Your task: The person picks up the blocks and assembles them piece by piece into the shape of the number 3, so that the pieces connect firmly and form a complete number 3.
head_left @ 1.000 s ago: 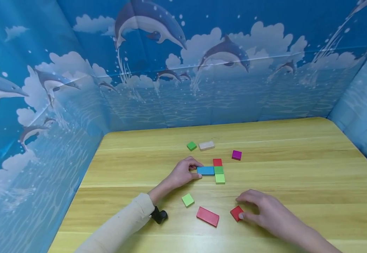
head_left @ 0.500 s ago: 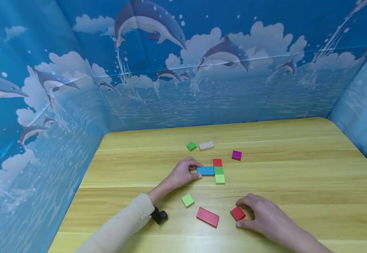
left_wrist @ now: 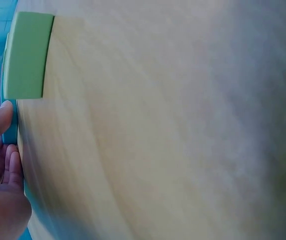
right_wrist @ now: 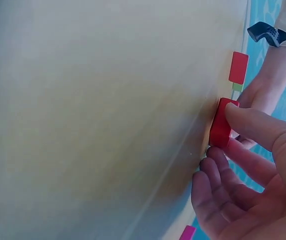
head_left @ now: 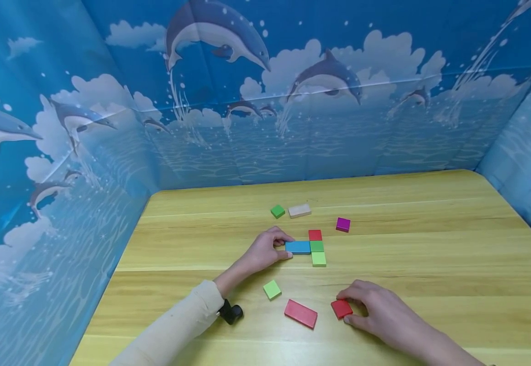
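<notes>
My left hand [head_left: 265, 249] pinches the left end of a flat blue block [head_left: 298, 247] between thumb and fingers. That block's right end meets a short column of square blocks: red [head_left: 315, 235] on the far side, green [head_left: 316, 246] in the middle, light green [head_left: 318, 259] nearest me. Closer to me on the right, my right hand [head_left: 379, 312] holds a loose red square block [head_left: 341, 309] between thumb and fingers. The right wrist view shows the thumb on this red block [right_wrist: 221, 125]. In the left wrist view a light green block [left_wrist: 29, 55] looms close to the camera.
Between the arms lie a light green square block [head_left: 272, 290] and a long pinkish-red block [head_left: 301, 314]. Farther back are a green block [head_left: 277, 211], a pale wooden block [head_left: 299, 211] and a purple block [head_left: 343, 224]. A dolphin-print curtain [head_left: 256, 142] borders the table.
My right hand's fingers have come round the loose red block, which has turned and shifted slightly left. The left hand and the blue block stay as they were.
</notes>
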A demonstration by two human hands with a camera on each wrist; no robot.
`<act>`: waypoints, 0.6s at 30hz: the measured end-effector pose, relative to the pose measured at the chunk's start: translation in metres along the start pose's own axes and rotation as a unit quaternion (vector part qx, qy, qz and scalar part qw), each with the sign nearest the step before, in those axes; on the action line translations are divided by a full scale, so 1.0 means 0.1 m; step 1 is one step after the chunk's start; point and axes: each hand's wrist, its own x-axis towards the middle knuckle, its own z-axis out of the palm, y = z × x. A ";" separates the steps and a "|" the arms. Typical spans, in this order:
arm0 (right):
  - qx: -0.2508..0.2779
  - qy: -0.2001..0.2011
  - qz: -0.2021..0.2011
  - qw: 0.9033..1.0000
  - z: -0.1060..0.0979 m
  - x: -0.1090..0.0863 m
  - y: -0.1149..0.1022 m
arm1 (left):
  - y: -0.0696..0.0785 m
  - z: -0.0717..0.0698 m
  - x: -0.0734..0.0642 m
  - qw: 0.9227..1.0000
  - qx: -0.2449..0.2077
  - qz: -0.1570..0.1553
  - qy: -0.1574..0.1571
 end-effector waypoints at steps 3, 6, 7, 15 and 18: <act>0.004 -0.008 0.008 1.000 -0.01 0.04 0.01 | 0.00 0.00 0.00 1.000 -0.001 0.000 0.001; 0.011 -0.011 0.009 1.000 -0.04 0.09 0.01 | -0.01 0.00 0.00 1.000 -0.002 -0.001 0.001; 0.014 -0.009 0.007 1.000 -0.05 0.11 0.01 | -0.01 0.00 0.00 1.000 -0.001 -0.001 0.001; 0.020 -0.010 0.011 1.000 -0.05 0.23 0.04 | 0.01 0.00 0.00 1.000 -0.003 -0.007 0.000; 0.023 -0.012 0.016 1.000 -0.05 0.27 0.04 | 0.02 0.00 0.00 1.000 -0.003 -0.007 0.000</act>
